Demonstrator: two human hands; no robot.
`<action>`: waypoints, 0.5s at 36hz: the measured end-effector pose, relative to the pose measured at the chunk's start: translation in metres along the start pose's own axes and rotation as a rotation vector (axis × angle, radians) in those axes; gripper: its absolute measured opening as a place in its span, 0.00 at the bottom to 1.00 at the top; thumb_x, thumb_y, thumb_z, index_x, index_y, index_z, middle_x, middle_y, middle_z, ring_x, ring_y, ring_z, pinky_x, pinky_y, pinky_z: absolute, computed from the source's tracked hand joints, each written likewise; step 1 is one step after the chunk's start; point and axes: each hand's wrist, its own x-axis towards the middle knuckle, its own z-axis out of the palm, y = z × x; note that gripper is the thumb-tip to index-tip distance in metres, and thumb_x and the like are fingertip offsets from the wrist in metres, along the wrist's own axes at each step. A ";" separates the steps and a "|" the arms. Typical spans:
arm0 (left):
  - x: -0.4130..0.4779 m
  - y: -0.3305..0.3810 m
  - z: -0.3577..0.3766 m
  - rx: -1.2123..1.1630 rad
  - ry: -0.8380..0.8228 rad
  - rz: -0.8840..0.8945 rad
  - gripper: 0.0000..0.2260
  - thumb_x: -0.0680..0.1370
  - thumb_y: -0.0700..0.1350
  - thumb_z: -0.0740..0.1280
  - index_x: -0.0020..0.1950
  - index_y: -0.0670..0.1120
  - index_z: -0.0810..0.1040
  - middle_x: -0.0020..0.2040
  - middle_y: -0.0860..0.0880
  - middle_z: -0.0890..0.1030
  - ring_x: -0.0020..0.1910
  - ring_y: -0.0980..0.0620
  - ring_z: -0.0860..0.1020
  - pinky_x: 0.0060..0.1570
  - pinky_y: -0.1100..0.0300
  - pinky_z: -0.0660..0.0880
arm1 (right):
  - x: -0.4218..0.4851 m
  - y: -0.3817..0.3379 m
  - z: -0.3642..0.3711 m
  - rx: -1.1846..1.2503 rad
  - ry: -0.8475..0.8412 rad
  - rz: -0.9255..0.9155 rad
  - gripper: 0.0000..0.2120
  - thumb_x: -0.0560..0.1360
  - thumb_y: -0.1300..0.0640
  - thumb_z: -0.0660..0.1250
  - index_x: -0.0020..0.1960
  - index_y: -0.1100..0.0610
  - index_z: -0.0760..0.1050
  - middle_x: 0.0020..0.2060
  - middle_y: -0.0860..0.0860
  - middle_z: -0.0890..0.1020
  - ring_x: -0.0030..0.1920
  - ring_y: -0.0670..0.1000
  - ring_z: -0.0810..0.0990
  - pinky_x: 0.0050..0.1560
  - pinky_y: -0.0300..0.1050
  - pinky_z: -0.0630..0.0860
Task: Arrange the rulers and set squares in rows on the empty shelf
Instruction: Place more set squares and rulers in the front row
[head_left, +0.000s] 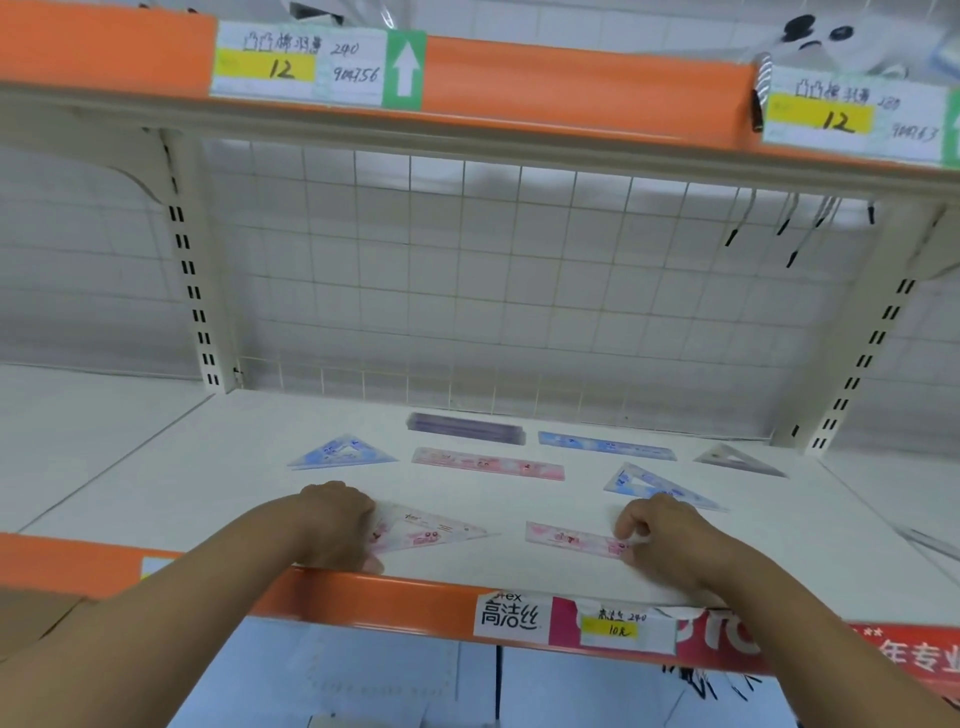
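On the white shelf (156, 467), my left hand (337, 525) grips the left end of a pink set square (431, 530) lying near the front edge. My right hand (660, 535) pinches the right end of a short pink ruler (571, 538) beside it. Behind them lie a blue set square (343, 452), a long pink ruler (488, 463), a blue set square (649, 483), a blue ruler (605, 446), a purple stack of rulers (465, 428) and a clear set square (737, 460).
A wire grid (467, 286) backs the shelf. An orange rail with price tags (618, 626) runs along the front edge. Another orange-edged shelf (571, 88) hangs overhead. Slotted uprights (192, 286) stand at both sides.
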 end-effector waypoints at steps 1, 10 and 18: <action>0.000 0.001 0.000 0.009 0.000 0.010 0.24 0.73 0.63 0.64 0.60 0.48 0.73 0.59 0.49 0.77 0.56 0.50 0.74 0.53 0.58 0.70 | 0.000 -0.001 0.000 -0.010 -0.004 0.000 0.07 0.76 0.52 0.66 0.47 0.44 0.68 0.55 0.49 0.69 0.59 0.51 0.70 0.59 0.40 0.67; -0.002 0.001 -0.003 0.024 -0.008 0.038 0.23 0.74 0.63 0.64 0.60 0.48 0.73 0.59 0.49 0.77 0.56 0.50 0.75 0.54 0.59 0.70 | -0.005 -0.003 0.002 -0.075 0.045 -0.103 0.09 0.78 0.56 0.63 0.45 0.45 0.64 0.45 0.44 0.68 0.48 0.46 0.67 0.46 0.36 0.64; -0.002 0.004 -0.007 0.049 -0.030 0.046 0.23 0.75 0.62 0.64 0.60 0.47 0.74 0.58 0.49 0.78 0.56 0.50 0.76 0.54 0.59 0.71 | -0.015 -0.004 0.002 -0.192 0.010 -0.148 0.22 0.79 0.64 0.55 0.69 0.45 0.65 0.49 0.49 0.63 0.45 0.48 0.69 0.55 0.43 0.71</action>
